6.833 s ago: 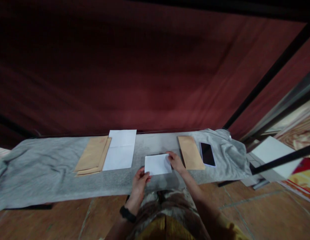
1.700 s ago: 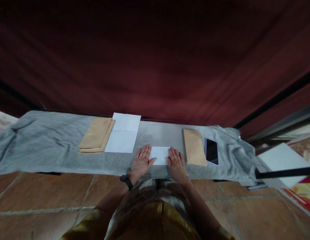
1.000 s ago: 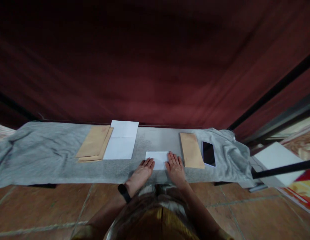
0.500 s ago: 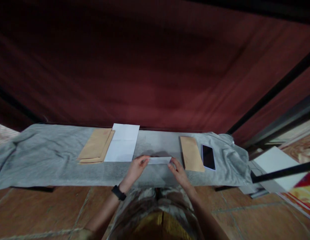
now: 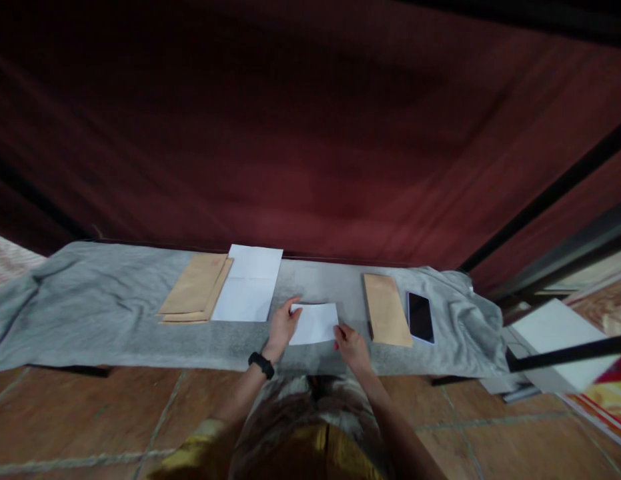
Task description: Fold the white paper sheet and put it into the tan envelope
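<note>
Surface: long, narrow and low, draped in grey cloth (image 5: 123, 340) that is rumpled at both ends and smoother in the middle.
Backdrop: dark red fabric (image 5: 310, 180) behind the far edge, with a slanting black bar (image 5: 540, 193) at the right.
Floor: reddish-brown tiles (image 5: 125, 413) with pale joints.
Right corner: white panel (image 5: 555, 333) beyond the cloth's end, a red and yellow printed piece (image 5: 613, 393) below it, both partly behind another black bar.
Left side of the cloth: brown envelopes (image 5: 193, 287), overlapping, and right beside them a white sheet (image 5: 247, 290) with a crease across it.
Right side of the cloth: single brown envelope (image 5: 387, 310), then a dark-screened phone (image 5: 421, 318) just beside it.
Paper in hand: small white paper (image 5: 314, 325), between the two hands over the middle of the cloth, near edge slightly bowed.
Left fingers: left hand (image 5: 281, 330) has thumb and forefinger a little apart, taking the paper's far left corner between them; a black watch (image 5: 261, 365) circles the wrist.
Right fingers: right hand (image 5: 351, 347) is curled, thumb and forefinger pinching the paper's right edge, low down; the remaining fingers are folded and partly hidden.
</note>
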Motion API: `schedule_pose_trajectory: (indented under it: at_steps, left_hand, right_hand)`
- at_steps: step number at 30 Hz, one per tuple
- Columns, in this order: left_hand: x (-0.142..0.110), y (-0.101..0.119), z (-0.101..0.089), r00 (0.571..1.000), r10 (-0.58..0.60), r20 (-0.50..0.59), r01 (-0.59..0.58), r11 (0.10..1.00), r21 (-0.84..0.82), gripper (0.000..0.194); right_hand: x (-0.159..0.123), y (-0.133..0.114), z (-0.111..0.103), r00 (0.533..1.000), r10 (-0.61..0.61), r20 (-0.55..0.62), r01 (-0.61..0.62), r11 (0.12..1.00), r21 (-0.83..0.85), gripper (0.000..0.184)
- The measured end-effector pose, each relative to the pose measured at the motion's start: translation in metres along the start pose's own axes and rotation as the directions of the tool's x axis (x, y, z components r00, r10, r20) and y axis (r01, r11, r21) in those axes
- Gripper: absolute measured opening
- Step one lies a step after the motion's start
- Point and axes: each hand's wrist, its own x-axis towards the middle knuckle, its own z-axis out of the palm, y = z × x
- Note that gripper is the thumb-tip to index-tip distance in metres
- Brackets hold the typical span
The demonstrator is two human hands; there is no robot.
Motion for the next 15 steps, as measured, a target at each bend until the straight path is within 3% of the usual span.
schedule_pose_trajectory:
  at_steps: [8,12,15]
  left_hand:
    - [-0.007,0.006,0.011,0.993,0.107,0.053,-0.116,0.970,0.213,0.039]
    - [-0.027,0.012,0.017,0.959,0.235,0.160,-0.284,0.835,0.472,0.040]
    - [-0.044,0.016,0.028,0.906,0.291,0.309,-0.419,0.730,0.540,0.047]
  right_hand:
    - [-0.011,0.002,0.005,0.998,0.040,-0.057,-0.059,0.922,-0.383,0.036]
    - [-0.013,0.001,0.003,0.996,-0.003,-0.085,-0.037,0.888,-0.459,0.031]
    - [-0.008,-0.002,0.005,0.979,-0.139,-0.146,0.059,0.890,-0.452,0.033]
